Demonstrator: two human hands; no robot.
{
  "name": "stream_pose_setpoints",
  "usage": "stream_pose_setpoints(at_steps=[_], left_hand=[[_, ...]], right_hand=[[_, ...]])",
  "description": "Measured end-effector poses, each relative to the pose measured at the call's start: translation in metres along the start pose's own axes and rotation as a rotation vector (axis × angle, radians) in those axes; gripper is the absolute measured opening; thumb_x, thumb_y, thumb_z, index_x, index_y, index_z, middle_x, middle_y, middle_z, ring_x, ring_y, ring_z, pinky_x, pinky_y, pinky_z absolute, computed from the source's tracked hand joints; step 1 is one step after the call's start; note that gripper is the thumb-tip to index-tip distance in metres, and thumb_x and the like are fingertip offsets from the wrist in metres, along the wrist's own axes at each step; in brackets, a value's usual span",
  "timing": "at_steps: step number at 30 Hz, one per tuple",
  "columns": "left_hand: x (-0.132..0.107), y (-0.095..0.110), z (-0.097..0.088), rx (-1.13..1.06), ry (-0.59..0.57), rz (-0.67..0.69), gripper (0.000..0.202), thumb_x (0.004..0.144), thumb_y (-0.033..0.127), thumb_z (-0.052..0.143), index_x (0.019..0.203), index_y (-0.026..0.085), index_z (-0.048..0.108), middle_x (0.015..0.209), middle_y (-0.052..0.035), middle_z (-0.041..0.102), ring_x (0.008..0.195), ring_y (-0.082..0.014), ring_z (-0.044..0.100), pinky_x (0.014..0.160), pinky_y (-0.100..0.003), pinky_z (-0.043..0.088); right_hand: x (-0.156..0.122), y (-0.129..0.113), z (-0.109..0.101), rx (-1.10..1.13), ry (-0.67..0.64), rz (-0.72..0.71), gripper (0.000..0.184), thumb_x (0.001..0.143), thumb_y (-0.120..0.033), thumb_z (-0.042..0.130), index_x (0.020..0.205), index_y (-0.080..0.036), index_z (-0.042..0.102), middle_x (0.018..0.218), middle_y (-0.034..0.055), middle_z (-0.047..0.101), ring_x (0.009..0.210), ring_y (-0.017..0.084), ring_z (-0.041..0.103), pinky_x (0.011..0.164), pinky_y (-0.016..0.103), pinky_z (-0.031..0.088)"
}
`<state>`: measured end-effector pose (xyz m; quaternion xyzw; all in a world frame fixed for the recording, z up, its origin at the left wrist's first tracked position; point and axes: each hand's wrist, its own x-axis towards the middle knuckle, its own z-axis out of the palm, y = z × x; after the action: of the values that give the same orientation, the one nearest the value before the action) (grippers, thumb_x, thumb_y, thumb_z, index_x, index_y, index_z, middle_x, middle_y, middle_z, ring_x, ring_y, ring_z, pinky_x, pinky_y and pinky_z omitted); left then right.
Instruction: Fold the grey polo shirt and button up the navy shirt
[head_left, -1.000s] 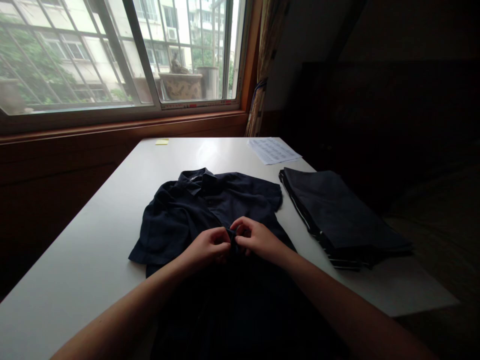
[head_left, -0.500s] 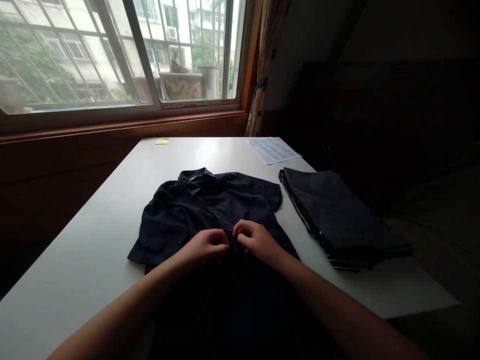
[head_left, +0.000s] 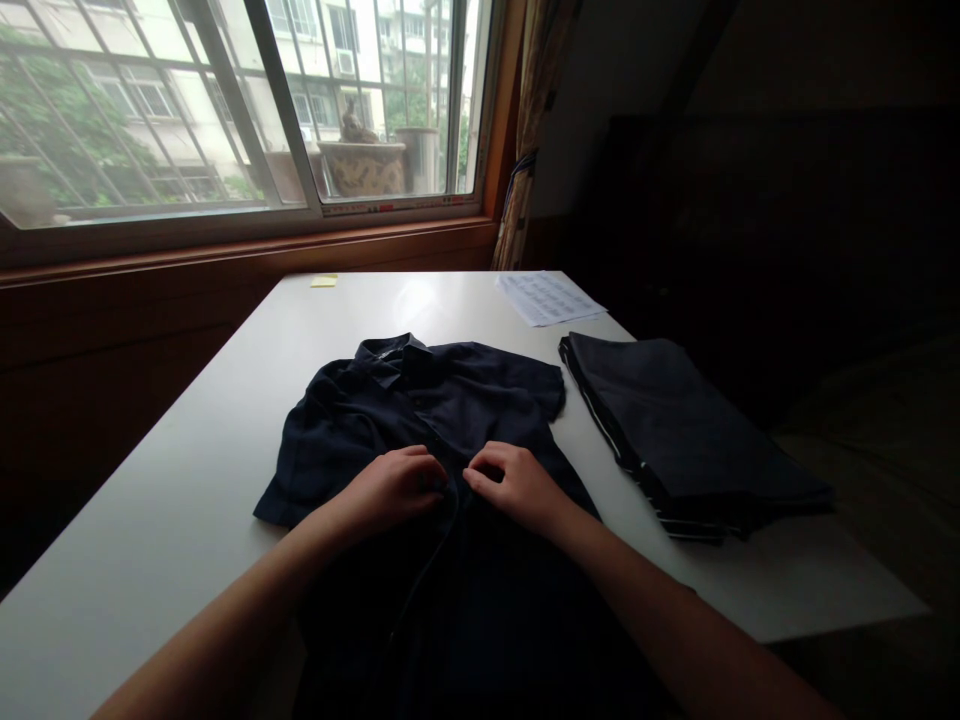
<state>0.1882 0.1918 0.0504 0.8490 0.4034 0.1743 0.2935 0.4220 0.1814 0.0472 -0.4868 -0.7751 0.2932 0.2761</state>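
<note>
A dark navy short-sleeved shirt [head_left: 420, 410] lies face up on the white table [head_left: 187, 480], collar toward the window. My left hand [head_left: 394, 488] and my right hand [head_left: 510, 485] rest side by side on the shirt's front opening at mid-chest. Both hands have their fingers curled and pinching the fabric edges along the placket. A small gap separates the fingertips. Below the hands the shirt front lies parted in a dark line toward me.
A stack of folded dark garments [head_left: 675, 430] with striped edges sits at the table's right. A printed paper sheet [head_left: 547, 297] lies at the far right corner, a yellow sticky note [head_left: 324, 281] at the far edge. A window and wooden sill run behind the table.
Both hands have slid slightly toward me and apart by a little; the left hand has flattened onto the fabric. The shirt's lower front now shows a parted edge.
</note>
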Motion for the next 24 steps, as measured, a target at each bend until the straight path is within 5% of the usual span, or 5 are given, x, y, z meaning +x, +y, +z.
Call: stream_pose_setpoints(at_steps=[4,10,24], left_hand=[[0.001,-0.001,0.011,0.085,0.031,-0.015,0.013,0.082,0.023,0.066,0.094,0.024,0.071,0.092,-0.0003,0.064,0.076,-0.0130,0.062,0.066,-0.021,0.045],[0.003,0.002,0.012,0.168,0.043,0.004,0.016,0.083,0.018,0.065,0.096,0.025,0.072,0.095,0.0006,0.065,0.074,-0.0118,0.064,0.066,-0.021,0.046],[0.002,0.001,0.015,0.291,0.235,0.253,0.016,0.094,0.025,0.056,0.101,0.023,0.070,0.090,-0.0024,0.065,0.078,-0.0129,0.063,0.068,-0.023,0.049]], right_hand=[[-0.004,-0.002,0.003,-0.036,-0.015,0.022,0.019,0.079,-0.038,0.072,0.078,-0.019,0.070,0.081,0.0018,0.063,0.070,0.015,0.060,0.062,0.026,0.044],[-0.003,0.002,0.006,-0.038,-0.015,0.038,0.005,0.078,-0.020,0.066,0.078,-0.019,0.071,0.078,0.0005,0.062,0.069,0.013,0.059,0.063,0.025,0.043],[-0.002,0.013,-0.010,0.418,-0.126,0.094,0.014,0.086,-0.031,0.060,0.090,-0.019,0.065,0.086,0.0003,0.059,0.076,0.015,0.055,0.068,0.025,0.044]])
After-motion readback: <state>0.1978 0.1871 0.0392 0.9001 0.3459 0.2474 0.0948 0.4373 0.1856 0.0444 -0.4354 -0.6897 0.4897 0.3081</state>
